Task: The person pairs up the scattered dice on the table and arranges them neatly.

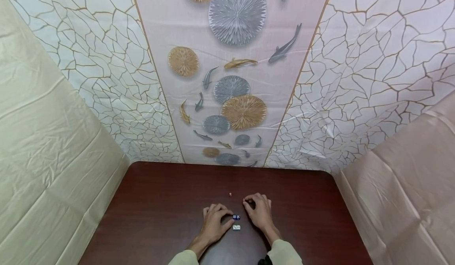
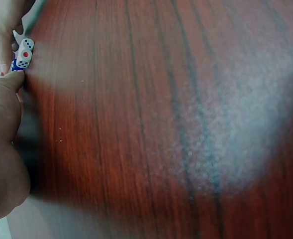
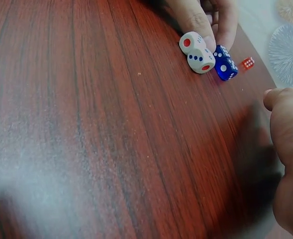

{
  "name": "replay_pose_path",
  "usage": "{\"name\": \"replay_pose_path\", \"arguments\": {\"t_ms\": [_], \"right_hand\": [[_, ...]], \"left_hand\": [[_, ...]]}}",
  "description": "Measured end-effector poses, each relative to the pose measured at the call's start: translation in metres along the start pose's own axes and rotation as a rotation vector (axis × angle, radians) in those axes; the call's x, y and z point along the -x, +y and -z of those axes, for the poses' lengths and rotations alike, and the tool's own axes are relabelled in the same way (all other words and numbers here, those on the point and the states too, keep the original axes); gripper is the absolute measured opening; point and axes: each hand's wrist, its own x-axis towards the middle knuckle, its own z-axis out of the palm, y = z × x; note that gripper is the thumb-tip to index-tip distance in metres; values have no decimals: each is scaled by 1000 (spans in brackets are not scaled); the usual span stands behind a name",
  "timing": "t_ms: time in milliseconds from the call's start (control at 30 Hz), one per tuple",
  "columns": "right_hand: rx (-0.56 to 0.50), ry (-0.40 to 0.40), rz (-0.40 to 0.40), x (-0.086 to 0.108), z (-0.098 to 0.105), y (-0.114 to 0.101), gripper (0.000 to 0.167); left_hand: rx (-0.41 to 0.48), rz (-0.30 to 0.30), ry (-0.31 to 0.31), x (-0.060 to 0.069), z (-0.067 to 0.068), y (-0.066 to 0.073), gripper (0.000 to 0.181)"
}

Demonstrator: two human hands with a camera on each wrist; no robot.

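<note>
In the head view my left hand [image 1: 214, 222] has its thumb and index finger at the near and far sides of a pair of blue dice [image 1: 236, 217], pinching the left end. Just nearer lies a pair of white dice [image 1: 236, 227], side by side and apart from the fingers. My right hand [image 1: 259, 213], farther right, pinches a small red die [image 1: 244, 200] between thumb and index finger. Another small red die [image 1: 230, 194] lies alone beyond the blue pair. The right wrist view shows the left thumb against the blue dice [image 3: 225, 67]; the right fingertips are mostly hidden there.
A dark red-brown wooden table [image 1: 160, 194] lies under everything. Behind it hangs a patterned cloth [image 1: 234, 138] with fish and round motifs. Plain pale cloths [image 1: 53, 138] close off the left and right sides.
</note>
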Motion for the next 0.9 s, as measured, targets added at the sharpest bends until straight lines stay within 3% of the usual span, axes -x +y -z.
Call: {"name": "replay_pose_path", "arguments": {"t_ms": [200,600,900], "right_hand": [[-3,29,64,2,0,-3,10],[-38,-53,78,5,4,-10,9],[-40,-92,115,8,3,-11,9]], "left_hand": [[-13,-21,26,0,0,0,20],[23,38,-40,0,1,-1,19],[23,38,-44,0,1,-1,19]]}}
